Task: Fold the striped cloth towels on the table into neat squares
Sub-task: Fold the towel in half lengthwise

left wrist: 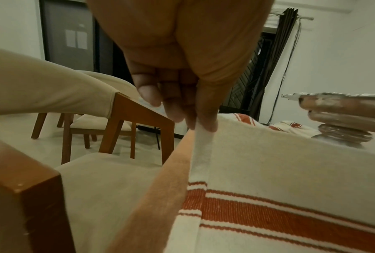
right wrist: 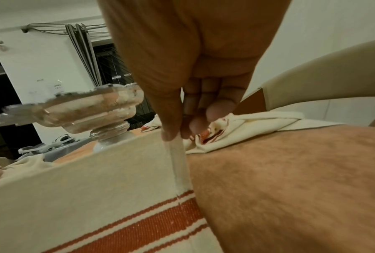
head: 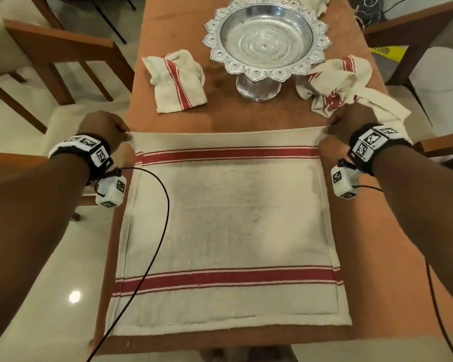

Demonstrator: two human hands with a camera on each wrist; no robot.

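Observation:
A cream towel with two red stripes (head: pixel 228 231) lies spread flat across the near half of the wooden table (head: pixel 246 118). My left hand (head: pixel 107 129) pinches its far left corner (left wrist: pixel 201 130) between thumb and fingers. My right hand (head: pixel 348 121) pinches the far right corner (right wrist: pixel 173 138) the same way. Both corners are lifted a little off the table. A roughly folded striped towel (head: pixel 178 79) sits at the far left. A crumpled striped towel (head: pixel 343 84) lies at the far right, just beyond my right hand.
A silver pedestal bowl (head: pixel 266 40) stands at the far middle of the table. Another crumpled cloth (head: pixel 322 3) lies behind it. Wooden chairs with cream cushions (head: pixel 58 53) stand on both sides. A black cable (head: pixel 152 231) trails over the towel's left part.

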